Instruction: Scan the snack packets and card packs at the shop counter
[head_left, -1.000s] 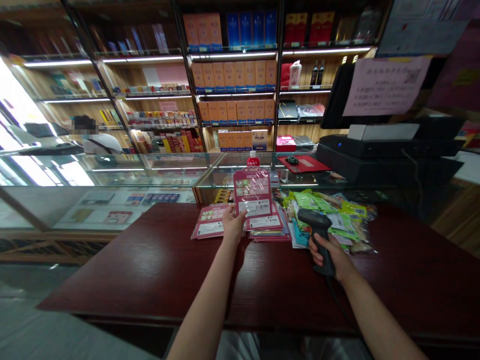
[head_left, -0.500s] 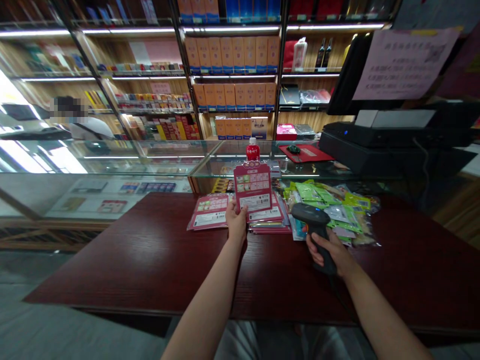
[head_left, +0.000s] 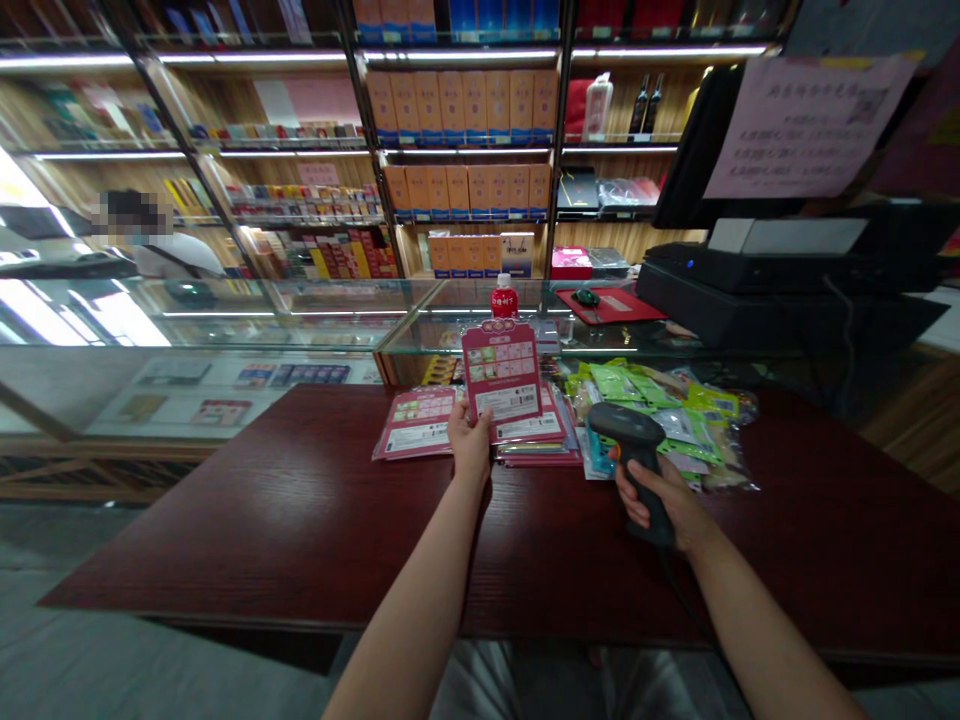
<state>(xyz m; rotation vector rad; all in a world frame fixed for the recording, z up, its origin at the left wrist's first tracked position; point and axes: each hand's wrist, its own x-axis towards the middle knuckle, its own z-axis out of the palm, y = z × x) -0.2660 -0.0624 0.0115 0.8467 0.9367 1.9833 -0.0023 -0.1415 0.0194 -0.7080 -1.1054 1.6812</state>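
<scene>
My left hand (head_left: 471,440) is closed on the lower edge of a dark pink card-backed packet (head_left: 502,372), held upright with small pictures and a white barcode label facing me. Behind and below it, similar pink packets lie in two piles, a left pile (head_left: 415,424) and a thicker right pile (head_left: 536,455). My right hand (head_left: 664,500) is wrapped round the handle of a dark grey barcode scanner (head_left: 628,428), whose head points left toward the packet, apart from it. Beyond the scanner lies a heap of green and clear plastic packets (head_left: 637,385).
The dark red wooden table (head_left: 300,530) meets a glass display counter (head_left: 330,300). A red bottle (head_left: 504,297) and a red mat (head_left: 611,306) with a mouse stand on the glass. At right is a monitor (head_left: 697,150). Far left, a person (head_left: 176,255) is behind the counter.
The scanner's head has tilted slightly, and the packet in my left hand has shifted a little left and up. Both hands keep their hold.
</scene>
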